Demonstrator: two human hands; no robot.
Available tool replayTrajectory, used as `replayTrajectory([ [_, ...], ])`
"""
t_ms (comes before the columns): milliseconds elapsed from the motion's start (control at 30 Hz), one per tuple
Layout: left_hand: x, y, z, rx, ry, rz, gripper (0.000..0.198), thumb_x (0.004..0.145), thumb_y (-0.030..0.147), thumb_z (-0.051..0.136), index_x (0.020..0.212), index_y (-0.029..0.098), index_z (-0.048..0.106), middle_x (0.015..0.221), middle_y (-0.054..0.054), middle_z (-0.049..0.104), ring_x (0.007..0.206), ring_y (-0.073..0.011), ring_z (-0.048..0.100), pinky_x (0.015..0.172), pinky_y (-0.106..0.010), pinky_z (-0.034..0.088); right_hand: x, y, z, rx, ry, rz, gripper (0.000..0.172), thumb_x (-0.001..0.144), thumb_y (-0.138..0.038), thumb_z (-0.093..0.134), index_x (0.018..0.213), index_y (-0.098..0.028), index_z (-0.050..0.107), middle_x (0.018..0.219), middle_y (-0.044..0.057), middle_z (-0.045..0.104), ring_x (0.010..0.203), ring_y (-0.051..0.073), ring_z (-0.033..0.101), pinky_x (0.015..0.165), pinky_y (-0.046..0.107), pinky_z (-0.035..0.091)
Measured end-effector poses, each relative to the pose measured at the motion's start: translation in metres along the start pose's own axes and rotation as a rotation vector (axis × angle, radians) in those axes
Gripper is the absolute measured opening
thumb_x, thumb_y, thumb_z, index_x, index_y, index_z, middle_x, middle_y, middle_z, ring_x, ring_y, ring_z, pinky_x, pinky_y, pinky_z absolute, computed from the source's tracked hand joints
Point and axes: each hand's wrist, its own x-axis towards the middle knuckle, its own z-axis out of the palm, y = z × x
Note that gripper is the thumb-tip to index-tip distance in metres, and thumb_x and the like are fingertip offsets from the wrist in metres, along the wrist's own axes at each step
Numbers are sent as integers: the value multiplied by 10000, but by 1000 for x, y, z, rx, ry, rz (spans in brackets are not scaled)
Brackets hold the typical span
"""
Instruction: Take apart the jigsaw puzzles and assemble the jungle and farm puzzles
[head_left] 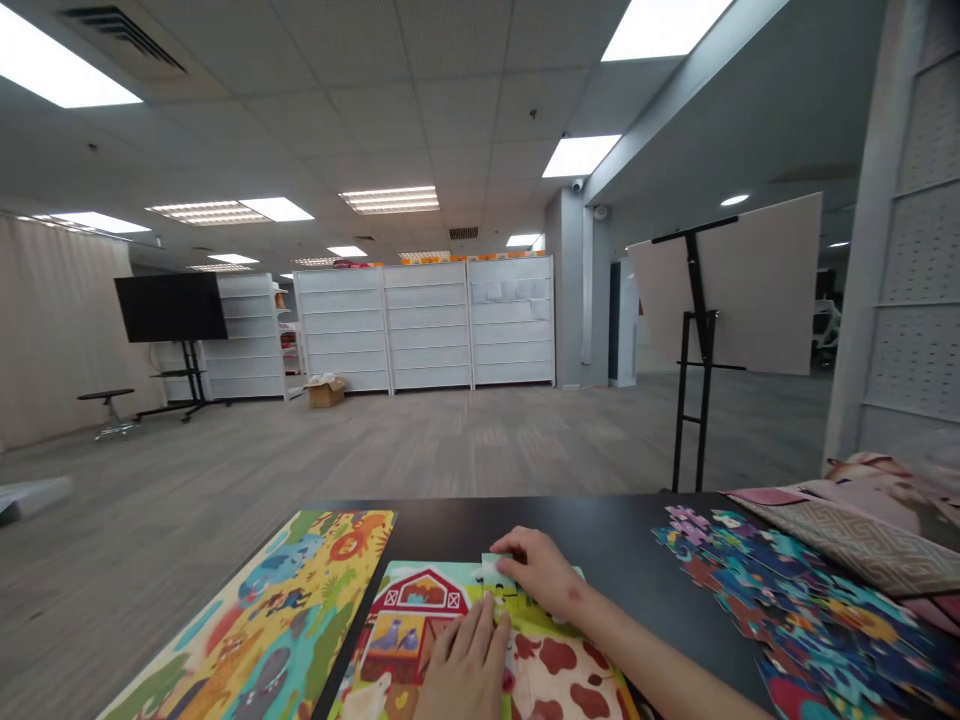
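A farm-picture jigsaw puzzle (401,625) lies on the black table before me, showing a red barn and a brown-spotted cow. My left hand (465,655) rests flat on its middle, fingers stretched out and fingertips by a puzzle piece. At the puzzle's top edge, my right hand (538,570) pinches that light green and pale blue puzzle piece (490,572) between thumb and fingers. The piece's lower part meets the left fingertips; whether it sits fully flat I cannot tell. My right forearm crosses over the puzzle's right side and hides part of it.
A finished animal puzzle (300,610) lies on the left of the table (622,535). Several loose dark-blue puzzle pieces (802,590) are heaped on the right, beside a patterned cloth bag (870,525). Beyond the table stand a board on a stand (739,290) and white shelves (427,325).
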Motion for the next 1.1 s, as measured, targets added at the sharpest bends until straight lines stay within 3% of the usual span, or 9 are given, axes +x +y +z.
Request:
replayTrajectory([
  [167, 1, -7, 2, -28, -82, 51, 569, 941, 227, 404, 1510, 225, 420, 1552, -19, 332, 1416, -275, 419, 1124, -461, 424, -2, -3, -1, -90, -26, -22, 204, 804, -209, 640, 937, -195, 793, 927, 57, 732, 848, 193, 666, 816, 282, 487],
  [333, 0, -5, 8, -28, -18, -7, 507, 967, 235, 373, 1455, 254, 510, 1546, -17, 363, 1412, -284, 429, 1133, -480, 406, -3, -5, 0, -190, -42, -8, 197, 812, -245, 637, 917, -194, 796, 963, 79, 726, 928, 231, 644, 856, 315, 473],
  [633, 6, -19, 7, -101, -150, 69, 558, 961, 287, 399, 1519, 265, 409, 1562, -22, 336, 1438, -315, 377, 1133, -504, 403, -6, -8, 3, -290, -35, 12, 184, 791, -293, 631, 881, -219, 773, 968, 59, 709, 968, 238, 610, 867, 319, 439],
  [800, 3, -6, 2, -83, -117, 1, 531, 969, 299, 366, 1489, 254, 462, 1560, -45, 349, 1423, -321, 409, 1129, -538, 388, -7, -13, 0, -307, -56, 9, 199, 762, -341, 682, 903, -240, 781, 952, 53, 712, 955, 247, 609, 837, 322, 437],
  [967, -1, 9, -11, -30, -79, -96, 513, 965, 289, 351, 1451, 286, 515, 1552, -54, 405, 1430, -390, 375, 1127, -685, 269, -11, -18, -1, -317, -92, -37, 217, 847, -356, 626, 913, -267, 813, 1018, 63, 707, 1009, 248, 607, 869, 326, 431],
  [1100, -3, 14, -18, -32, -79, -103, 514, 950, 290, 371, 1438, 285, 535, 1522, -75, 469, 1403, -398, 419, 1109, -700, 279, -13, -21, -4, -317, -151, -104, 254, 878, -302, 583, 982, -260, 811, 1048, 68, 703, 1001, 231, 615, 885, 305, 436],
])
